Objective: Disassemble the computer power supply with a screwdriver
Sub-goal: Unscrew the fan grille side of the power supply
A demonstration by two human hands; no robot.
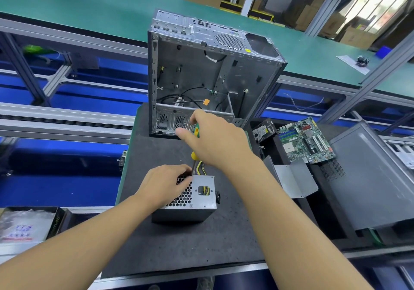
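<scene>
Right-hand grip point(216, 138) closed round yellow-and-green-handled screwdriver point(195, 143), shaft angled down to far top corner of grey metal power supply box point(202, 196). Left-hand grip point(165, 184) curled over honeycomb grille; box steadied on dark foam mat point(179, 245), in front of emptied grey steel computer case point(201, 70). Step judged: cover screw being undone. Next move calls for tip kept seated, handle turned, screw lifted clear. Print on clear plastic bag point(24, 224) too blurred; no brand readable on box.
</scene>
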